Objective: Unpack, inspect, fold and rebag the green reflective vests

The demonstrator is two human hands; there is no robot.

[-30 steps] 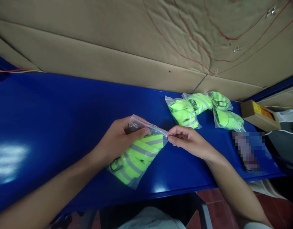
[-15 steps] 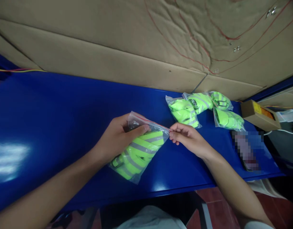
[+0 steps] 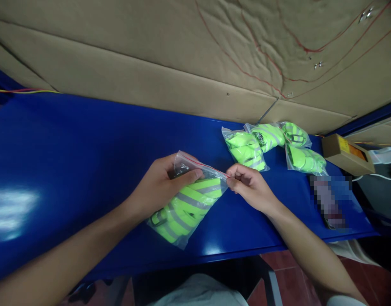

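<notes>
A clear zip-lock bag [image 3: 187, 208] with a red seal strip holds folded neon-yellow webbing with grey reflective stripes and a dark buckle. My left hand [image 3: 161, 180] grips the bag's upper left side, thumb lying across the front and fingers behind it. At the right end of the red strip, my right hand [image 3: 248, 185] pinches the bag's corner between thumb and forefinger. The bag is tilted over the blue table [image 3: 87, 148], its lower end toward my body. Whether the seal is fully closed cannot be made out.
Several similar filled bags [image 3: 246, 148] lie at the back right, against the brown board wall [image 3: 150, 76]. Right of them stands a small cardboard box [image 3: 344, 155]. A blurred-out phone-like object [image 3: 329, 204] rests near the table's right end. Below the front edge, a chair frame [image 3: 271, 284] shows.
The bag and my left hand have shifted slightly right and down in view. Both hands keep their hold, the right still pinching the strip's right end.
</notes>
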